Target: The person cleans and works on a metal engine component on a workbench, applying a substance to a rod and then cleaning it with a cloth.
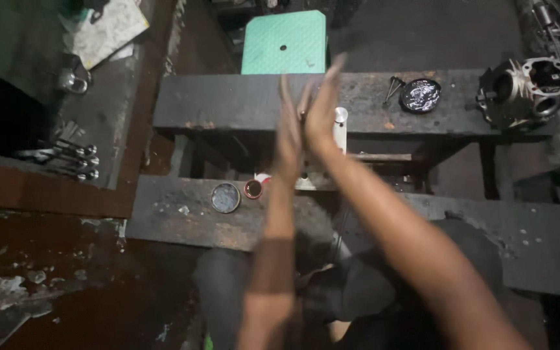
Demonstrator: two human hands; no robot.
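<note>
My left hand (pixel 288 133) and my right hand (pixel 323 107) are raised flat, palm against palm, fingers straight and pointing away from me, over the gap between two dark benches. A pale upright rod with a round cap (pixel 340 129) shows just beside the back of my right hand. Whether anything sits between my palms is hidden. Below my wrists lie a round grey tin lid (pixel 225 198) and a small red-rimmed pot (pixel 253 189) on the near bench (pixel 176 223).
On the far bench (pixel 228 104) are a shiny black dish (pixel 420 95), a few thin metal pins (pixel 393 87) and an engine cylinder head (pixel 529 87). A green plastic stool (pixel 284 42) stands behind. Wrenches (pixel 66 159) lie on the left surface.
</note>
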